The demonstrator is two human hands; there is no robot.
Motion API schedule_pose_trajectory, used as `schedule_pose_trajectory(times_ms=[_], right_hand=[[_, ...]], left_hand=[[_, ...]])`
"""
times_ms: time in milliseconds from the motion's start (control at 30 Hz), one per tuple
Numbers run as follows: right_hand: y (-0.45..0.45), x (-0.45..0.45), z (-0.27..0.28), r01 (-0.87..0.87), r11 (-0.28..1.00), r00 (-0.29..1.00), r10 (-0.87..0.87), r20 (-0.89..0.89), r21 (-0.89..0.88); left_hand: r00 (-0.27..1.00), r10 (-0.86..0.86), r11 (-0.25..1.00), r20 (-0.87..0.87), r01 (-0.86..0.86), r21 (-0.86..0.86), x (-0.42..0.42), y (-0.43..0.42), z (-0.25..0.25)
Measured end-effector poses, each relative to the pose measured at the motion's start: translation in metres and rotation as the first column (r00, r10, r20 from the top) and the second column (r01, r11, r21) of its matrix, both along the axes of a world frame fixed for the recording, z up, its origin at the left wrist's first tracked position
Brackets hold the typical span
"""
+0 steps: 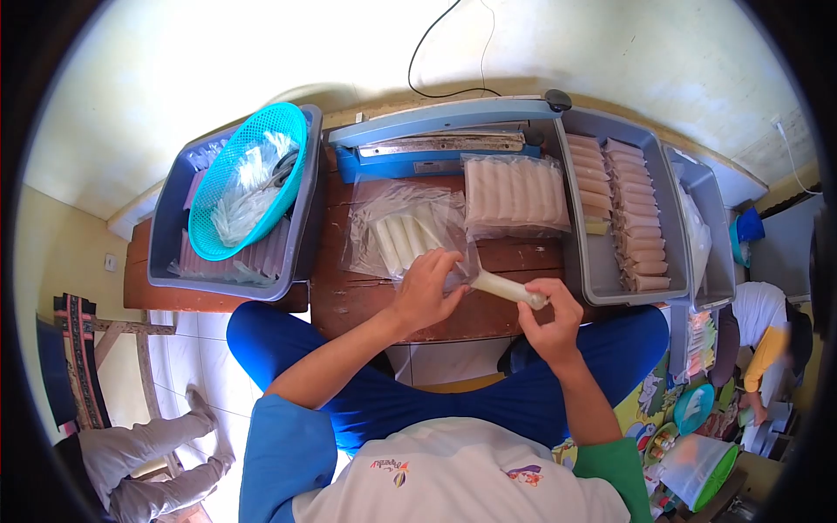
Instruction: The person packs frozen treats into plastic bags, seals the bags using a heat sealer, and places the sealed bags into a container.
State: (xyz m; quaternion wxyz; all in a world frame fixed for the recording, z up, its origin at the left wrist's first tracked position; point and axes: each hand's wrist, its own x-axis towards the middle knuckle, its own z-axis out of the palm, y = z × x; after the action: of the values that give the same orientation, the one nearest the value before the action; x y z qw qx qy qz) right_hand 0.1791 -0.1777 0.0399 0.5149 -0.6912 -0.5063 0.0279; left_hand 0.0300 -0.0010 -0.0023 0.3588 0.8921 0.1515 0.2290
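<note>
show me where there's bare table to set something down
Free: the table between the left bin and bags, and a smaller patch between pack, tube and right bin. Crowded: the back, where the sealer stands close behind bags and pack.

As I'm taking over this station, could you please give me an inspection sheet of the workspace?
Surface: wooden table, scuffed.
Job's things: pale tube; clear bag with similar tubes; filled bag beside it; blue sealer-like device behind.
Clutter: turquoise basket of clear plastic, atop the left crate.
Hands: right hand holds the pale tube; left hand is at the clear bag.
Cables: black cable behind the device; white cable far right.
Surroundings: person's legs at left; another person bending at right.
</note>
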Motion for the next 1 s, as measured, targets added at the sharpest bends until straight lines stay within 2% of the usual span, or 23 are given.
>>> schedule_pose_trajectory(times_ms=[67,167,400,500,733,933,1000], right_hand=[[-0.007,-0.006,-0.009,-0.004,1.000,1.000,0.004,-0.004,0.029],[-0.014,-0.020,-0.024,-0.025,1.000,0.999,0.025,-0.033,0.007],[-0.002,-0.040,-0.041,-0.064,0.998,0.996,0.063,0.063,0.012],[0.007,-0.046,-0.045,-0.041,0.999,0.993,0.039,0.111,0.015],[0.035,-0.061,-0.056,0.000,1.000,0.998,-0.002,0.061,0.031],[0.055,-0.059,-0.077,0.066,0.997,0.995,-0.064,0.070,-0.031],[0.062,-0.053,-0.085,0.084,0.995,0.958,-0.097,0.270,0.057]], left_hand=[[1.000,0.009,0.992,0.017,-0.011,0.129,-0.001,-0.003,0.001],[1.000,0.030,0.986,0.003,-0.030,0.166,0.000,-0.007,-0.001],[0.999,0.043,0.986,-0.017,-0.039,0.159,-0.001,-0.001,-0.006],[0.998,0.049,0.984,0.032,-0.053,0.171,-0.001,0.000,-0.004],[0.995,0.066,0.981,0.072,-0.078,0.180,-0.002,0.002,-0.006],[0.991,0.082,0.978,0.104,-0.101,0.182,-0.002,0.003,-0.007],[0.991,0.084,0.979,0.107,-0.102,0.178,-0.002,0.002,-0.007]])
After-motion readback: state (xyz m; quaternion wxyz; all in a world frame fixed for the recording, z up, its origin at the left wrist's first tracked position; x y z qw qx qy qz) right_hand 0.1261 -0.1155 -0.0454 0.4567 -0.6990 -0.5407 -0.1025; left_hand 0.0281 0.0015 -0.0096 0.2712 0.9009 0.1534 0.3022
